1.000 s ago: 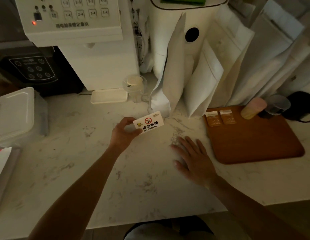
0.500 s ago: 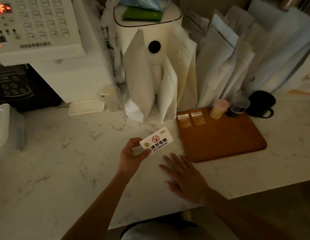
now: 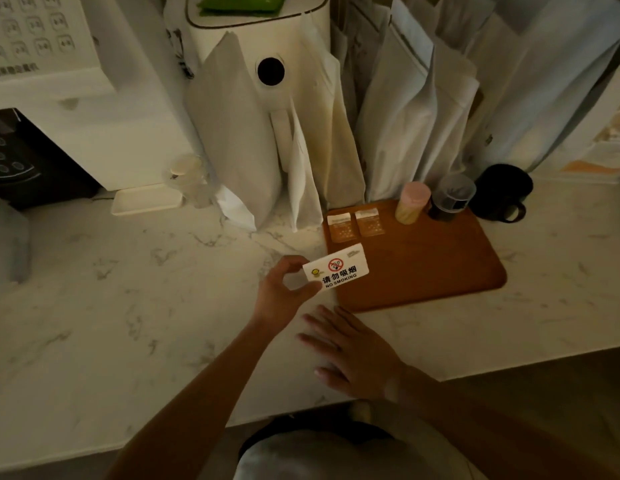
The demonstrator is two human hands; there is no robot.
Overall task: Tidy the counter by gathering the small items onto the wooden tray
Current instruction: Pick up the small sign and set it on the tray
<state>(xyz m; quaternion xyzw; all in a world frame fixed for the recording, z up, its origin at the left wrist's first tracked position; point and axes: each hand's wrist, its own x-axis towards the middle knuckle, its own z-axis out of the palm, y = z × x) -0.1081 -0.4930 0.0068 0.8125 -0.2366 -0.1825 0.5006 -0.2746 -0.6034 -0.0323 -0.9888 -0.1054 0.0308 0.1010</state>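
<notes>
1. The left hand (image 3: 284,299) pinches a white no-smoking sign (image 3: 336,271) by its left end, thumb below and fingers above; the sign is held above the tabletop (image 3: 128,289), its right end overlapping the near-left corner of the wooden tray (image 3: 423,268).
2. The right hand (image 3: 353,355) lies flat and spread on the tabletop, grasping nothing, just short of the tray's near edge.
3. The sign's long axis runs left to right, tilted slightly up toward the right; the tray's bare middle lies to the right and a little beyond the left hand, so a short rightward carry should land it.
4. Two sachets (image 3: 355,223), a pink-capped jar (image 3: 412,202) and a dark cup (image 3: 450,199) occupy the tray's far edge.
</notes>
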